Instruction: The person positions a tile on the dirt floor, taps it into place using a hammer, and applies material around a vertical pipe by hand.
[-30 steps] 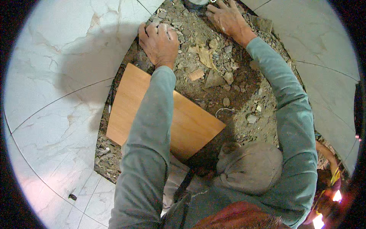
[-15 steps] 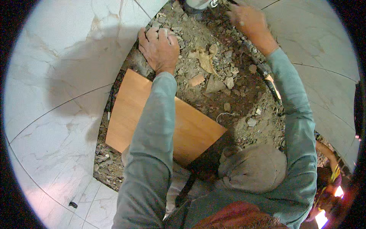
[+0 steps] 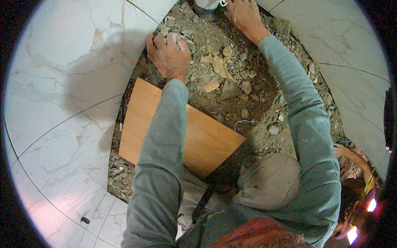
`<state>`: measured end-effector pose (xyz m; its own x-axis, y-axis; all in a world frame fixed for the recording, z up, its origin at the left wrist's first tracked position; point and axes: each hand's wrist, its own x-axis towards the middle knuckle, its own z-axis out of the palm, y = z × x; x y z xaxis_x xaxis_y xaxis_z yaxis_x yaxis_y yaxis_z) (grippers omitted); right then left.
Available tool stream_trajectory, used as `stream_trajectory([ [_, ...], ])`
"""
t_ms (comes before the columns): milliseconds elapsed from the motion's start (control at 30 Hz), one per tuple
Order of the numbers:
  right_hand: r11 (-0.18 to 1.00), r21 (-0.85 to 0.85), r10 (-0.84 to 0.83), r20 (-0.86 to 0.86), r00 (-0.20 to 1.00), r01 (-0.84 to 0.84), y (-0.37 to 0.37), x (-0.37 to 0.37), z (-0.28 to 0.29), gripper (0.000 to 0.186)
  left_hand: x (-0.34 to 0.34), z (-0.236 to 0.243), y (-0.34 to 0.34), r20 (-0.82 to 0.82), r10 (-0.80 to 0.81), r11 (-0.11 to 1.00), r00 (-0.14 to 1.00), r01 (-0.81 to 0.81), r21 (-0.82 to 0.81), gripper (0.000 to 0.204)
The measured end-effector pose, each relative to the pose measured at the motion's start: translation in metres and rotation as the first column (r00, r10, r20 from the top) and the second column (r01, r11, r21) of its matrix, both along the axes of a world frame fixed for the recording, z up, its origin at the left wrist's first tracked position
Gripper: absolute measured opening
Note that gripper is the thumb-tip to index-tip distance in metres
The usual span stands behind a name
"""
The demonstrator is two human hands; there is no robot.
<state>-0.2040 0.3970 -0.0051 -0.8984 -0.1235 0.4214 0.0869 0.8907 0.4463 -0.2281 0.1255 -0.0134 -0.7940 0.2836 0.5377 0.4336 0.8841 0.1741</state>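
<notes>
My left hand (image 3: 168, 56) rests on loose stones and soil beside the left tiles, its fingers bent and spread apart. Bits of grey stone show around its fingertips. Far ahead, my right hand (image 3: 245, 17) reaches in next to a grey-white cylinder (image 3: 206, 4), perhaps a pipe, standing in the dirt. The top edge of the picture cuts off its fingertips, so whether it grips anything is hidden. A light wooden board (image 3: 209, 136) lies on the ground under my left forearm. Between my arms are a crumpled yellowish scrap (image 3: 221, 66) and an orange-brown fragment (image 3: 211, 86).
Pale veined tiles (image 3: 53, 103) border the rubble strip (image 3: 264, 111) on the left, and more tiles (image 3: 351, 45) border it on the right. A thin white string (image 3: 244, 122) lies near the board. At the lower right, another person's arm (image 3: 353, 157) reaches into the dirt.
My right hand has moved left, closer to the grey-white cylinder. My left hand stays on the stones by the tile edge. At the right, more of the other person's arm shows.
</notes>
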Motion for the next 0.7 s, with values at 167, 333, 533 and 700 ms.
stream_trajectory([
  [167, 0.999, -0.044, 0.016, 0.141, 0.99, -0.01, -0.013, -0.007, -0.011, 0.019, -0.005, -0.001, -0.001, -0.001, -0.02, 0.999, 1.0, 0.02, -0.031, 0.011],
  [333, 0.999, -0.049, -0.013, 0.166, 0.986, 0.022, -0.009, -0.014, -0.015, 0.021, -0.004, 0.0, -0.002, 0.047, -0.044, 0.999, 0.998, 0.045, -0.028, 0.012],
  [533, 0.972, -0.232, 0.0, 0.173, 0.985, 0.04, -0.005, -0.021, -0.012, 0.016, -0.004, 0.0, -0.001, 0.044, -0.016, 0.998, 0.999, 0.018, -0.058, 0.013],
  [700, 0.984, -0.158, -0.071, 0.076, 0.995, 0.082, -0.015, -0.002, -0.018, 0.014, -0.002, -0.002, 0.001, 0.059, -0.006, 0.999, 0.998, 0.004, 0.031, 0.013],
])
